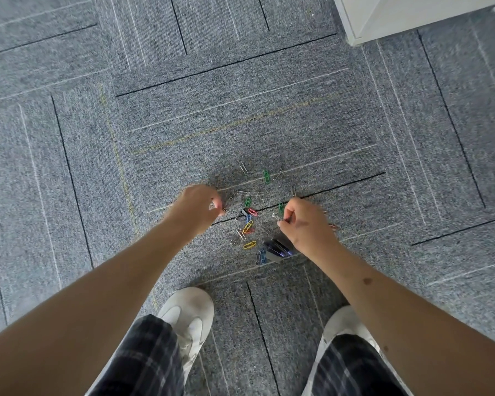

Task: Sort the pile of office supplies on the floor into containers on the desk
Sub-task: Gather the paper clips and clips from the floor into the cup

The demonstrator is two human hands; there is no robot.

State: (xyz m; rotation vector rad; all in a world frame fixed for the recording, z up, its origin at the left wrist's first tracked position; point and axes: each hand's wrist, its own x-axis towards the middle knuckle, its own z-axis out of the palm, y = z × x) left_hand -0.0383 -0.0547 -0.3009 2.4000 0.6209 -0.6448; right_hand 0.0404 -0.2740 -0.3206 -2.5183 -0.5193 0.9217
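Paper clips [249,227]: loose pile, coloured and silver, scattered on the grey carpet floor [240,110] just ahead of two white shoes [187,318]. Dark binder clips [279,248]: at the pile's near edge, beside the right wrist. Left hand [197,207]: fingers curled, pinching a small clip [225,209] at the pile's left edge. Right hand [306,224]: fingers curled, pinching a silver clip [276,216] at the pile's right edge.

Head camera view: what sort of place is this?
Most likely an office. The floor is grey striped carpet tiles, a white furniture corner stands at top right, and coloured and silver wire paper clips with dark binder clips lie scattered.
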